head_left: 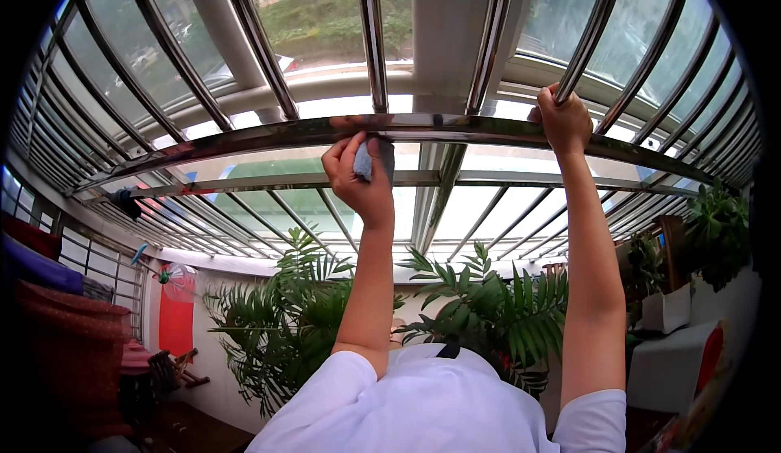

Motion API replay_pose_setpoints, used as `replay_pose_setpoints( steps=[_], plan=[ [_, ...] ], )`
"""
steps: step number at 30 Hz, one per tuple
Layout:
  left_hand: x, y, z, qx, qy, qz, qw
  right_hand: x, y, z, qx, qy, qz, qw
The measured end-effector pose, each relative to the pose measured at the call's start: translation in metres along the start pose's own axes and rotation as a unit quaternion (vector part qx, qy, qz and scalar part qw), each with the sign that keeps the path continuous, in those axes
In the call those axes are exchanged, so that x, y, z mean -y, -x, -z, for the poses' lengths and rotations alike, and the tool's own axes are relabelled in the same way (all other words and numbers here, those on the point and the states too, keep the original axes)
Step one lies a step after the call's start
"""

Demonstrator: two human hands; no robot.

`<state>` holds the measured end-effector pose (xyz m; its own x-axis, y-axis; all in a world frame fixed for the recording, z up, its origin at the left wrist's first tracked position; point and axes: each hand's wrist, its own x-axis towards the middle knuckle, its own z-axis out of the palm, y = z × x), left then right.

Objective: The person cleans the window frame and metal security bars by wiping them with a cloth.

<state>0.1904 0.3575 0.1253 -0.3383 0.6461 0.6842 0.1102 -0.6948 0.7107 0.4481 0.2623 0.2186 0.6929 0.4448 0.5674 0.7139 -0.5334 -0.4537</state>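
My left hand (358, 178) is closed around a bunched grey-blue cloth (363, 162), part of which shows between the fingers. Its fingertips and the cloth meet the underside of a wide shiny metal rail (455, 130) that runs across the view. Farther right, my right hand (563, 121) is wrapped round an upright metal bar (591, 34), just above where that bar joins the rail. Below the wide rail lies a thinner crossbar (504, 178).
Leafy potted plants (293, 315) stand below, close to my body. Hanging fabric (65, 331) fills the left side. A white container (671, 363) and more plants (720, 229) are on the right. Window panes (321, 21) lie beyond the bars.
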Motion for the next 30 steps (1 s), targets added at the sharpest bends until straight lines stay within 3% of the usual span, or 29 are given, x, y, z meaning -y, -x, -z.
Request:
replay_pose_setpoints(
  steps=[1, 6, 8, 16, 20, 21, 22, 24, 26, 28, 30],
  plan=[
    [0.001, -0.003, -0.003, 0.016, -0.056, -0.044, 0.997, 0.0, -0.002, -0.001, -0.005, 0.005, 0.0, 1.0],
    [-0.008, -0.007, -0.01, 0.048, -0.054, -0.087, 0.994, -0.006, -0.004, -0.007, -0.002, -0.006, 0.001, 1.0],
    [-0.008, -0.015, -0.005, 0.087, -0.039, -0.045, 0.994, -0.006, -0.005, -0.006, -0.004, -0.009, -0.001, 1.0],
    [0.008, -0.023, -0.004, 0.024, -0.005, 0.046, 0.999, -0.002, 0.001, -0.001, -0.017, -0.017, 0.021, 0.999],
    [-0.003, -0.02, -0.006, 0.049, -0.075, -0.023, 0.996, -0.008, -0.004, -0.01, -0.043, 0.006, 0.031, 0.999],
    [-0.005, -0.018, -0.002, 0.101, -0.09, -0.045, 0.99, -0.01, -0.005, -0.011, -0.052, 0.007, 0.038, 0.998],
    [-0.004, -0.016, 0.003, 0.099, -0.094, -0.045, 0.99, -0.009, -0.004, -0.012, -0.058, 0.008, 0.046, 0.997],
    [-0.004, -0.019, 0.008, 0.086, 0.052, 0.024, 0.995, -0.007, -0.002, -0.01, -0.056, 0.008, 0.048, 0.997],
    [-0.009, -0.028, 0.018, -0.048, 0.088, 0.045, 0.994, -0.006, -0.003, -0.01, -0.055, 0.011, 0.044, 0.997],
    [-0.013, -0.039, 0.019, -0.072, 0.077, 0.014, 0.994, -0.008, -0.003, -0.012, -0.073, 0.02, 0.04, 0.996],
    [-0.008, -0.031, -0.003, -0.028, -0.001, -0.049, 0.998, -0.007, -0.002, -0.012, -0.075, 0.012, 0.044, 0.996]
  ],
)
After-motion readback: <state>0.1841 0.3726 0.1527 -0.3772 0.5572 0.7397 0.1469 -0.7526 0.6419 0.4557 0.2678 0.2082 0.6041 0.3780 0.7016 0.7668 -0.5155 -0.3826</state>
